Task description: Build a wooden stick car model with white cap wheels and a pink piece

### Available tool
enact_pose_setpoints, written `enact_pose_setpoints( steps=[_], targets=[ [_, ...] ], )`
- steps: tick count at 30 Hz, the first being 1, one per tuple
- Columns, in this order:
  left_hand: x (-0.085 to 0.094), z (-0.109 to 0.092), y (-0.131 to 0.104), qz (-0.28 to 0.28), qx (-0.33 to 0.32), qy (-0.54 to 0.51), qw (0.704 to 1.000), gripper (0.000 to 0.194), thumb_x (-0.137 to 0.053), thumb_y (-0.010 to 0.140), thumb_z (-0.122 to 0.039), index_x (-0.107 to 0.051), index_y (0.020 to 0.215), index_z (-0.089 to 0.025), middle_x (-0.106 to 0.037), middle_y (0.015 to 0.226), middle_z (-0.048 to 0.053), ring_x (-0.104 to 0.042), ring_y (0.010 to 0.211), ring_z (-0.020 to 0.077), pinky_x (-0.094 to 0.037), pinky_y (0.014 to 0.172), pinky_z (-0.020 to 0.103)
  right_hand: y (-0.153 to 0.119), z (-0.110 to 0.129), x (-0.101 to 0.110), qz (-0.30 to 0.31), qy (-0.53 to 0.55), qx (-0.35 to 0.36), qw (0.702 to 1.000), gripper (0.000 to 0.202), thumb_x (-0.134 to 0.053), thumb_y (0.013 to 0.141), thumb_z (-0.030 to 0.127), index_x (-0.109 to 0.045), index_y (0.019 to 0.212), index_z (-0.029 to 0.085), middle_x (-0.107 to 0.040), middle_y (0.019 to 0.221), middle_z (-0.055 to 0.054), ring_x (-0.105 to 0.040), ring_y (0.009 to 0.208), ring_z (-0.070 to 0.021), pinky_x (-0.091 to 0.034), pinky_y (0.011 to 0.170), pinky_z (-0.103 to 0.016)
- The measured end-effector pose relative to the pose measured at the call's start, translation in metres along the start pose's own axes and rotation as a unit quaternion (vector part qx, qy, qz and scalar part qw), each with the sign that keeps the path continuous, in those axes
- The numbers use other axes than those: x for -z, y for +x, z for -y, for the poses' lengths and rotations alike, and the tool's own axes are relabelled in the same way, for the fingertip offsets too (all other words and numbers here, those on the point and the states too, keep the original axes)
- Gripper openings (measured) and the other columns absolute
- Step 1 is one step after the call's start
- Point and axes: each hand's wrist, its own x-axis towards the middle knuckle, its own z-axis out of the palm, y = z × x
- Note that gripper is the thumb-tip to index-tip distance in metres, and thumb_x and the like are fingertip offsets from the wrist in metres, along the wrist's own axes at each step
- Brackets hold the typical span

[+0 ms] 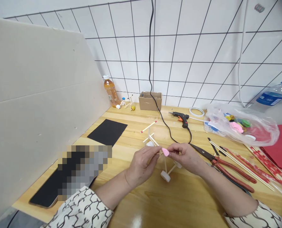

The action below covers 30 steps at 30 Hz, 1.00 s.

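Observation:
A small piece of pink modelling clay (165,152) is pinched between the fingertips of my left hand (142,163) and my right hand (186,157). Right under and behind my hands stands a little tricycle model made of thin sticks, with a red-tipped handlebar stick (148,127) at its far end. One white wheel (165,176) shows at the near end, and other white wheels are partly covered by my hands. Whether the pink clay touches the model's frame, I cannot tell.
Pliers (226,166) and sticks (243,164) lie to the right, below a plastic bag (257,131) of coloured clay. A glue gun (181,117), cardboard box (150,103), bottle (111,91) and second stick model (127,103) are at the back. Left are black paper (107,131) and a phone (45,190).

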Motion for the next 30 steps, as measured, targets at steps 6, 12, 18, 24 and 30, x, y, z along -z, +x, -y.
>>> enact_pose_setpoints(
  steps=[6, 12, 18, 24, 30],
  targets=[
    [0.003, -0.004, 0.004, -0.041, 0.136, -0.072, 0.987, 0.021, -0.053, 0.081, -0.017, -0.060, 0.101, -0.015, -0.069, 0.088, 0.008, -0.064, 0.079, 0.0156, -0.052, 0.076, 0.028, 0.004, 0.000, -0.009, -0.020, 0.052, 0.008, 0.998, 0.023, -0.057, 0.075, 0.035, -0.069, 0.075, 0.016, -0.065, 0.065, 0.000, -0.055, 0.062, -0.0135, -0.041, 0.057, -0.024],
    [0.014, -0.008, 0.017, -0.026, 0.273, -0.146, 0.950, 0.011, -0.054, 0.075, -0.013, -0.063, 0.081, -0.013, -0.067, 0.079, 0.006, -0.062, 0.074, 0.0144, -0.049, 0.071, 0.026, 0.014, -0.005, -0.025, -0.048, 0.142, -0.007, 0.989, 0.021, -0.061, 0.068, 0.035, -0.068, 0.073, 0.016, -0.067, 0.065, -0.001, -0.057, 0.058, -0.0131, -0.043, 0.054, -0.024],
    [0.019, -0.013, 0.024, 0.082, 0.360, -0.170, 0.914, 0.018, -0.061, 0.060, -0.009, -0.061, 0.078, -0.012, -0.060, 0.069, 0.001, -0.053, 0.063, 0.0104, -0.042, 0.057, 0.020, 0.018, -0.005, -0.034, -0.064, 0.192, -0.007, 0.979, 0.019, -0.061, 0.065, 0.034, -0.066, 0.071, 0.016, -0.067, 0.064, -0.001, -0.059, 0.058, -0.0136, -0.045, 0.055, -0.025],
    [0.012, -0.009, 0.020, 0.064, 0.392, -0.235, 0.887, 0.013, -0.062, 0.064, -0.020, -0.052, 0.058, -0.013, -0.043, 0.050, -0.006, -0.037, 0.046, 0.0052, -0.029, 0.045, 0.017, 0.014, -0.002, -0.033, -0.055, 0.206, -0.018, 0.977, 0.022, -0.060, 0.065, 0.031, -0.066, 0.080, 0.016, -0.070, 0.073, -0.004, -0.062, 0.066, -0.0162, -0.047, 0.061, -0.028],
    [0.011, 0.001, 0.018, 0.015, 0.411, -0.262, 0.873, 0.017, -0.066, 0.061, -0.024, -0.053, 0.059, -0.012, -0.047, 0.053, -0.005, -0.040, 0.048, 0.0059, -0.031, 0.047, 0.018, 0.009, -0.008, -0.029, -0.092, 0.167, -0.032, 0.981, 0.023, -0.060, 0.065, 0.035, -0.066, 0.078, 0.016, -0.070, 0.076, -0.007, -0.063, 0.068, -0.0185, -0.049, 0.063, -0.031]
  ],
)
